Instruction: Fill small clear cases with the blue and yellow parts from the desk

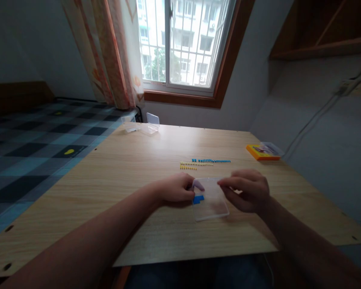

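Observation:
A clear plastic box (212, 206) is held low over the near part of the table. My left hand (176, 190) is closed on its left edge, and a fingertip shows through the plastic. Blue pieces (198, 199) appear through the box's left side; whether they lie inside or behind it I cannot tell. With fingertips pinched together, my right hand (248, 190) grips the box at its upper right corner. Just beyond the box, small blue bricks (210, 161), cream bricks (195, 163) and yellow bricks (188, 168) lie in rows.
An orange and yellow box (263, 152) with a clear plastic lid on it sits at the table's right edge. Two open clear containers (152, 127) stand at the far left corner. A checked bed (48, 132) adjoins the wooden table (132, 160) on the left.

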{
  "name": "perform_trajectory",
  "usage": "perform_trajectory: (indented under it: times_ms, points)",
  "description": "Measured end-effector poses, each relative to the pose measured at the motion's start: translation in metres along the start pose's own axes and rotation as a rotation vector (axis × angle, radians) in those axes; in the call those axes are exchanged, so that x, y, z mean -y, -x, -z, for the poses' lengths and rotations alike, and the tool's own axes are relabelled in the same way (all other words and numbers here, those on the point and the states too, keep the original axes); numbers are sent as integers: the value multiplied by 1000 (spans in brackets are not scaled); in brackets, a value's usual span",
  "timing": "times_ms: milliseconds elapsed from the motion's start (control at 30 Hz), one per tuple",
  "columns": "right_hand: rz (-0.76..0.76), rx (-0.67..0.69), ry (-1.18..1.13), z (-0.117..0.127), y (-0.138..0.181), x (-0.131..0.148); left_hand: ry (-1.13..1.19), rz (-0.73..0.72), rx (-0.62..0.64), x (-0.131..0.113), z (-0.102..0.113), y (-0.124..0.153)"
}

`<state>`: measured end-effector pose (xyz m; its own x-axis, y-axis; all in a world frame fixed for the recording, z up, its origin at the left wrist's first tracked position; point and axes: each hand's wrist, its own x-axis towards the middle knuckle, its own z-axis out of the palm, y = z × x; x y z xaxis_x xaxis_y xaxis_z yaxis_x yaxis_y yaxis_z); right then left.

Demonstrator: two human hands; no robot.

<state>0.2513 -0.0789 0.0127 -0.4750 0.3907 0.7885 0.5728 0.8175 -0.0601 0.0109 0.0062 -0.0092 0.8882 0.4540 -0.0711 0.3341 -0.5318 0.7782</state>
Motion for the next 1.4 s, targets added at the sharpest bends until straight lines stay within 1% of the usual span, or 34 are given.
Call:
perform_trajectory:
  times_ms: [67,100,133,200,233,267,333,367,433,600,733,867,1033,1233,1400]
  points:
    - [-112,-170,38,0,3,-12,36,4,2,1,0,-1]
    - [-175,-224,53,-2,4,-20,40,0,1,2,0,-1]
    - [-239,-260,63,-4,6,-28,38,-8,-3,4,-1,-1]
    - [-355,-281,78,-10,7,-45,10,-22,-5,7,-1,-2]
    - [-404,-263,80,-14,6,-53,2,-22,-6,8,-1,-2]
    - [-444,-212,80,-17,3,-60,-4,-28,-7,9,0,-2]
    - [-487,-41,74,-25,-5,-74,-8,-43,-7,10,0,-2]
    - [-491,60,67,-30,-10,-79,-13,-48,-9,10,1,-2]
    - [-475,203,55,-42,-23,-88,-29,-47,-20,10,1,-2]
    - [-460,392,81,-78,-48,-102,-37,-34,-10,8,2,-2]
    - [-480,515,124,-96,-60,-111,-13,-38,-10,7,1,-2]
    - [-509,593,162,-101,-65,-117,1,-32,-6,10,0,-3]
    - [-532,645,200,-105,-68,-120,1,-60,6,11,0,-4]
    - [-523,643,254,-111,-73,-120,-23,-46,-7,7,1,-3]
    - [-558,623,321,-113,-75,-114,-42,-33,-15,6,2,-3]
